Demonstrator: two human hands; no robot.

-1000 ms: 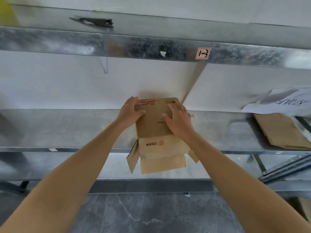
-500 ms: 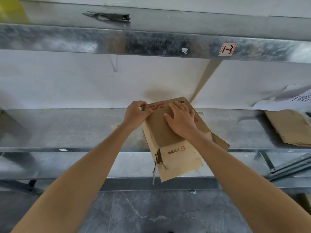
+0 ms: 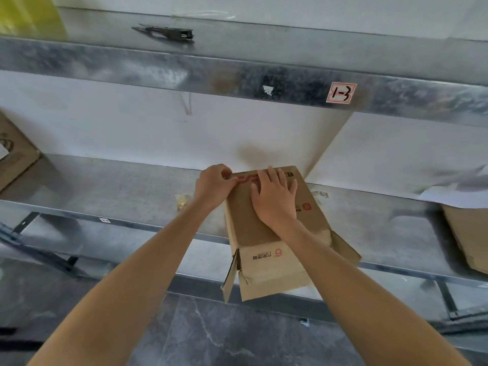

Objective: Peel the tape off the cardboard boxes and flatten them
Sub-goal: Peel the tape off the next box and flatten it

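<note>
On the metal shelf (image 3: 118, 191), a cardboard box (image 3: 245, 225) is lying with open flaps overhanging the edge. The right hand (image 3: 274, 199) is pressing flat on its top panel; the left hand (image 3: 212, 184) is pinching what appears to be a tape end (image 3: 235, 175) at the far corner. Peeling is beginning, probably calling for a steady pull along the seam.

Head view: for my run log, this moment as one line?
left hand pinches far edge of cardboard box | right hand flat on top | near flaps open | on shelf
</note>
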